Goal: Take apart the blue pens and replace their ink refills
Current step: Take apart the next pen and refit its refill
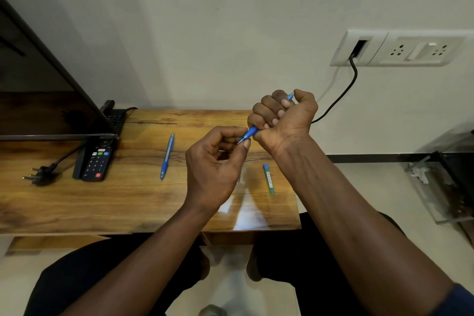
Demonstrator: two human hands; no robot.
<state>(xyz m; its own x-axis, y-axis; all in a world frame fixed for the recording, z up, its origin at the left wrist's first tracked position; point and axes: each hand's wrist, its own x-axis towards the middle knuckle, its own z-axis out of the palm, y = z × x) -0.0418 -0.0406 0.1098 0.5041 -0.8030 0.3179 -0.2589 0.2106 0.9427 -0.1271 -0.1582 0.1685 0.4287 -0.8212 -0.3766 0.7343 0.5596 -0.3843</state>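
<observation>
My right hand [284, 115] is raised above the wooden table [77, 202] with its fingers curled round a blue pen [250, 133]. The pen's back end pokes out by the thumb and its tip points down-left. My left hand [215, 164] pinches the pen's tip between thumb and forefinger. A second blue pen [167, 156] lies on the table to the left of my hands. A small blue-green refill case [268, 178] lies on the table under my right forearm. Part of another thin blue item shows just behind my left hand.
A TV remote [96, 159] and a black plug [41, 174] lie at the table's left, under a TV screen [38, 100]. A black cable [343, 95] runs from the wall socket plate [400, 47]. A glass stand [441, 174] is at the right.
</observation>
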